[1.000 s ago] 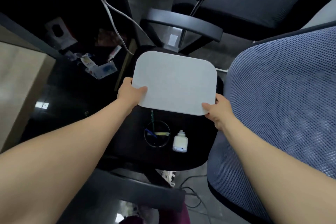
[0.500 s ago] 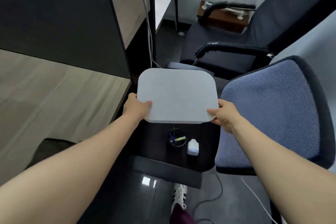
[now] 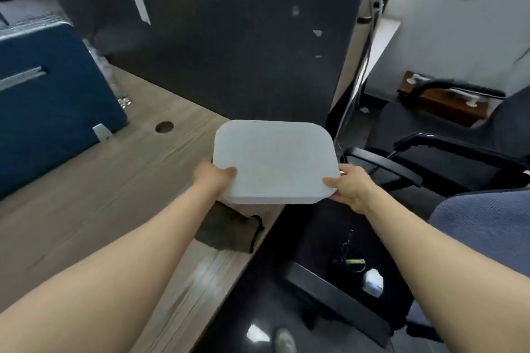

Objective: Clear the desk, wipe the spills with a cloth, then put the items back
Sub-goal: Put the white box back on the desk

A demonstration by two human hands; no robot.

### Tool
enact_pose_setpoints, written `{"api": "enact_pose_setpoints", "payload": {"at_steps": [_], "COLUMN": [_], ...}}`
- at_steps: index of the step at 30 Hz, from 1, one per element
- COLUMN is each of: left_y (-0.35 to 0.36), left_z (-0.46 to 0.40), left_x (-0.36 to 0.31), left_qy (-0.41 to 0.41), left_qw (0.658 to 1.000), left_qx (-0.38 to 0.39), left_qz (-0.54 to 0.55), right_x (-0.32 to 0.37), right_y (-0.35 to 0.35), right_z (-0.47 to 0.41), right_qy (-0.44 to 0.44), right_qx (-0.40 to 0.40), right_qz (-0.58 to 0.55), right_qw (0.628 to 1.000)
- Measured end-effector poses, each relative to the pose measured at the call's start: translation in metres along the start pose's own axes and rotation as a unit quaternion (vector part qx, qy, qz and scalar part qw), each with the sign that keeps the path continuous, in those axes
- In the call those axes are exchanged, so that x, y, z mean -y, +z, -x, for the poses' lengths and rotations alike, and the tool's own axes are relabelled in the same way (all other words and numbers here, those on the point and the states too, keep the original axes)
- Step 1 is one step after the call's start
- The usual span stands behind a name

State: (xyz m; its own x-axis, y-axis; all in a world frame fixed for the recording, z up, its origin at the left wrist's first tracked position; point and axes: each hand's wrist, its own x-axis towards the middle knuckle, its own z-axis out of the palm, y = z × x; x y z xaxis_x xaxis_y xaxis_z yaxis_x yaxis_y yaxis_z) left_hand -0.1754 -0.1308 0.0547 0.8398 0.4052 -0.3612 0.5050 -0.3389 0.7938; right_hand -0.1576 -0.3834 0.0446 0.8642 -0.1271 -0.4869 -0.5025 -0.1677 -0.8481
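I hold a flat white pad with rounded corners [image 3: 274, 160] in both hands, over the right end of the wooden desk [image 3: 86, 189]. My left hand [image 3: 213, 179] grips its near left corner, thumb on top. My right hand [image 3: 348, 186] grips the near right corner. A dark cloth [image 3: 229, 228] lies crumpled on the desk near its right edge, just below the pad. On a black chair seat [image 3: 329, 238] to the right and lower down stand a pen cup [image 3: 351, 259] and a small white bottle [image 3: 372, 281].
A dark partition panel [image 3: 243, 37] rises behind the desk. A blue box [image 3: 48, 100] stands at the desk's far left. A blue mesh chair [image 3: 487, 223] and a black armchair [image 3: 444, 137] stand to the right. Cables hang by the partition's right edge.
The pad has been lifted from above the black chair seat and carried left and up over the desk's right end. My view has swung up toward the desk. Both hands keep their grip.
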Motion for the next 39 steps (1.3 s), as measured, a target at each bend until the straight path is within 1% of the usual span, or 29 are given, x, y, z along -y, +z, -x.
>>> {"api": "enact_pose_setpoints", "payload": {"at_steps": [4, 7, 11, 13, 16, 20, 22, 26, 29, 32, 34, 37, 39], "left_y": [-0.048, -0.073, -0.104, -0.114, -0.121, -0.123, -0.124, -0.124, -0.123, -0.122, -0.121, -0.119, -0.118], "left_z": [-0.028, -0.05, -0.095, -0.118, -0.149, -0.191, -0.21, -0.24, -0.257, -0.268, -0.272, -0.278, -0.282], "left_x": [0.011, 0.017, 0.03, 0.035, 0.04, 0.046, 0.049, 0.057, 0.064, 0.067, 0.068, 0.069, 0.068], "left_qy": [-0.044, -0.065, -0.104, -0.13, -0.153, -0.162, -0.168, -0.188, -0.203, -0.216, -0.208, -0.19, -0.184], "left_qw": [0.996, 0.993, 0.984, 0.976, 0.965, 0.953, 0.946, 0.936, 0.932, 0.928, 0.932, 0.937, 0.936], "left_qx": [-0.068, -0.091, -0.136, -0.157, -0.168, -0.201, -0.219, -0.223, -0.234, -0.237, -0.22, -0.155, -0.132], "left_qz": [0.024, 0.036, 0.054, 0.082, 0.128, 0.161, 0.169, 0.196, 0.189, 0.191, 0.199, 0.248, 0.271], "right_x": [0.037, 0.061, 0.093, 0.105, 0.12, 0.134, 0.138, 0.142, 0.143, 0.141, 0.14, 0.142, 0.144], "right_y": [0.061, 0.103, 0.163, 0.188, 0.219, 0.259, 0.277, 0.307, 0.326, 0.34, 0.346, 0.356, 0.361], "right_z": [-0.024, -0.047, -0.089, -0.114, -0.146, -0.185, -0.202, -0.227, -0.242, -0.256, -0.262, -0.267, -0.267], "right_qy": [-0.034, -0.065, -0.081, -0.085, -0.092, -0.091, -0.09, -0.075, -0.077, -0.096, -0.112, -0.123, -0.115], "right_qx": [0.021, 0.04, 0.087, 0.107, 0.129, 0.154, 0.155, 0.126, 0.119, 0.107, 0.103, 0.12, 0.13], "right_qz": [0.04, 0.091, 0.114, 0.118, 0.117, 0.109, 0.104, 0.047, 0.051, 0.064, 0.074, 0.115, 0.127], "right_qw": [0.998, 0.993, 0.986, 0.984, 0.98, 0.978, 0.978, 0.988, 0.989, 0.988, 0.986, 0.978, 0.977]}}
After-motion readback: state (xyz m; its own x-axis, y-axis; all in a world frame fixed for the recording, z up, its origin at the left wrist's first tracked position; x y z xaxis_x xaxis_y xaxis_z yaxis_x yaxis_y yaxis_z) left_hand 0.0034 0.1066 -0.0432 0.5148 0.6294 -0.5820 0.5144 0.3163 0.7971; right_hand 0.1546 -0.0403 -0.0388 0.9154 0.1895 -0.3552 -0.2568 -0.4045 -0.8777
